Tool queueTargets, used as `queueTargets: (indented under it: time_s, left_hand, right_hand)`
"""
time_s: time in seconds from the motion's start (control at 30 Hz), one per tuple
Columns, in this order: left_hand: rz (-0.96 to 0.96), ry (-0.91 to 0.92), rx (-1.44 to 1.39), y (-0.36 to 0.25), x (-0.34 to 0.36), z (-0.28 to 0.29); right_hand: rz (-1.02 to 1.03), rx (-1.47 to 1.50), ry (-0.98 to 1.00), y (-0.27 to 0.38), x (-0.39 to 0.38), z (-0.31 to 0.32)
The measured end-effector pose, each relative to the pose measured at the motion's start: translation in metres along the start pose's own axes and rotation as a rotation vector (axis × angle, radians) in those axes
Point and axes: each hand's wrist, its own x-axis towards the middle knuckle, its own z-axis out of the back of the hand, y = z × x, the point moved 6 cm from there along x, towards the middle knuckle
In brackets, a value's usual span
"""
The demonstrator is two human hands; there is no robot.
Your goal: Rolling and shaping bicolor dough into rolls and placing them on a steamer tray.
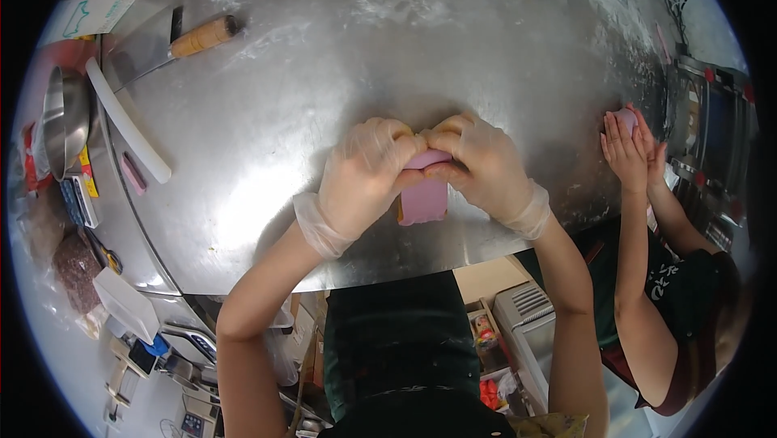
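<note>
A strip of pink dough (423, 201) lies near the front edge of the steel table, with a yellowish layer showing along its left side. Its far end is curled up between my two gloved hands. My left hand (362, 167) is closed on the left end of the curl, thumb on the near side and fingers bent over the far side. From the other side, my right hand (488, 164) grips the right end the same way, and the fingertips of both hands nearly meet. Thin clear gloves cover both hands to the wrists. The underside of the curl is hidden.
A wide-bladed knife with a wooden handle (202, 36) lies far left. Nearer are a white curved bar (129, 121), a small pink stick-shaped piece (133, 173) and a steel bowl (67, 122). At right, a co-worker's hands (627, 150) hold pink dough. Flour smears the far tabletop.
</note>
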Motion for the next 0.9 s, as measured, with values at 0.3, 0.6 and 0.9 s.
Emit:
queueTargets:
  time_s: [0.3, 0.6, 0.9]
  left_hand:
    - [-0.276, -0.062, 0.193, -0.011, -0.017, 0.002]
    - [0.188, 0.087, -0.226, 0.013, -0.006, 0.005]
    - [-0.148, 0.012, 0.250, -0.014, -0.016, -0.003]
  right_hand:
    - [0.222, -0.201, -0.129, 0.008, -0.012, -0.005]
    - [0.597, -0.633, -0.155, 0.032, -0.026, -0.008]
    - [-0.088, 0.221, -0.053, -0.007, -0.012, 0.008]
